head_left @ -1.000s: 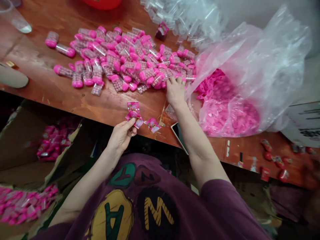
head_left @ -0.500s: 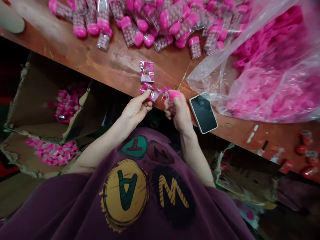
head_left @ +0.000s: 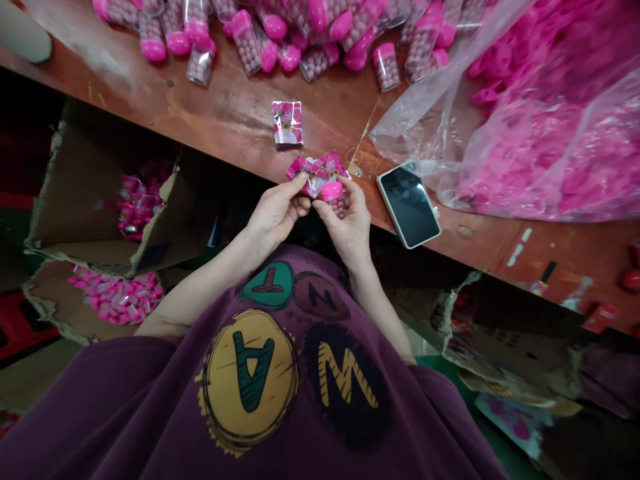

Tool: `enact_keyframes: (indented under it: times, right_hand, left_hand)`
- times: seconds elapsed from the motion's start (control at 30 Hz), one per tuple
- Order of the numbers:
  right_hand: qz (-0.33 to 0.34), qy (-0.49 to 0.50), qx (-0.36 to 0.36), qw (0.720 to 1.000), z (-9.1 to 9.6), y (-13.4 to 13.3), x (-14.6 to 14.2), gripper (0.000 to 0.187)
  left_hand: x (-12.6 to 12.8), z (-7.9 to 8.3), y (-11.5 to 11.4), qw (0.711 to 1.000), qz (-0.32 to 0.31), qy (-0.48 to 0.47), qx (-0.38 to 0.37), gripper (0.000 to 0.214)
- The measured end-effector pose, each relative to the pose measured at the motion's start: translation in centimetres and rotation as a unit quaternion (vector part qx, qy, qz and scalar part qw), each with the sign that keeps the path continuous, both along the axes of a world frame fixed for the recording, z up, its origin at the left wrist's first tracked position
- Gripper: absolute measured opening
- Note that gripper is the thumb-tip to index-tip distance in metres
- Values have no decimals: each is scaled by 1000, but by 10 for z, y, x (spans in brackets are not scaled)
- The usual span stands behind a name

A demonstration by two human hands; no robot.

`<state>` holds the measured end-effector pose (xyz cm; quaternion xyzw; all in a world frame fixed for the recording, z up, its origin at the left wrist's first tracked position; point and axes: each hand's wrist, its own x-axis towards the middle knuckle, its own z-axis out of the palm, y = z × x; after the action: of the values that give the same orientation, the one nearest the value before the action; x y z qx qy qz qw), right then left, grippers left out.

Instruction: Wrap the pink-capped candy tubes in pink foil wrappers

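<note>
My left hand (head_left: 276, 215) pinches a small pink printed packet (head_left: 315, 170) at the table's near edge. My right hand (head_left: 347, 223) is closed round a pink-capped candy tube (head_left: 334, 195) and also touches the packet, so both hands meet in front of my chest. A second pink packet (head_left: 287, 123) lies flat on the wooden table (head_left: 225, 123) just beyond them. Several more pink-capped tubes (head_left: 280, 33) lie in a heap at the table's far side.
A phone (head_left: 409, 205) lies face up right of my hands. A big clear bag of pink caps (head_left: 540, 113) fills the right of the table. Below on the left, torn cardboard boxes (head_left: 90, 213) hold packed pink tubes (head_left: 117, 297). Small red items (head_left: 597, 317) sit at far right.
My right hand came back from the tube heap holding a tube and met my left hand at the table edge. The view tilted down toward my lap.
</note>
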<state>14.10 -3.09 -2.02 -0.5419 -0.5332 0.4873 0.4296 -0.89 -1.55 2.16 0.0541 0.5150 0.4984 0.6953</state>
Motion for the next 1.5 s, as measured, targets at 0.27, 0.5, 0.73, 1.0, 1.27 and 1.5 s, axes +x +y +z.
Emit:
enact_keyframes:
  times: [0.27,0.5,0.73,1.0,1.27,1.5]
  right_hand:
    - [20,-66,45,997,4,-14,-1,59]
    - [25,56,-33,998,0,-21,-6,69]
    - [-2,35,-17,999,-8,-27,-7,53]
    - [1,-204,143,968,-5,-24,7,51]
    - [-7,-6,-5,1000,5,-26,1,59]
    - [-31,233,-164,958,19,-23,1,45]
  left_hand:
    - [6,3,-3,999,9,32,-17,31]
    - [5,6,-6,999,-23,38,-12,35]
    - [2,4,-8,999,-31,30,13,36]
    - [0,9,-8,999,-25,18,15,25]
    - [1,-2,-11,998,-50,40,5,27]
    - [2,-4,-11,999,-36,36,-10,43]
